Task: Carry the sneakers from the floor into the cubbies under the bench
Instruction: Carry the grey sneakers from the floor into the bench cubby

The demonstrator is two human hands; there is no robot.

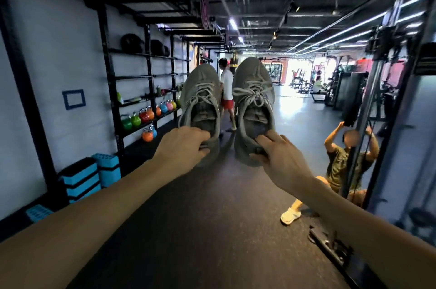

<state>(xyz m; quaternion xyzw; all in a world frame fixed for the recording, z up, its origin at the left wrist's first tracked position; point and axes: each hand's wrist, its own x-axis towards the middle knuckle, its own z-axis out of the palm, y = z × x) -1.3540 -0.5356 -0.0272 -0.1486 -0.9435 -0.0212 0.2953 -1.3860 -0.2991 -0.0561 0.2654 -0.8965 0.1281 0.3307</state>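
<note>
Two grey lace-up sneakers hang in the air in front of me, toes pointing away and up. My left hand [182,147] pinches the heel of the left sneaker [200,95]. My right hand [280,159] pinches the heel of the right sneaker [253,92]. Both arms are stretched forward at about chest height over the dark rubber floor [212,218]. No bench or cubbies are in view.
A black wall rack [113,99] on the left holds coloured kettlebells [141,116]; blue step blocks [82,177] stand below it. A person [227,92] walks ahead behind the sneakers. Another person [339,166] kneels at a cable machine [368,99] on the right.
</note>
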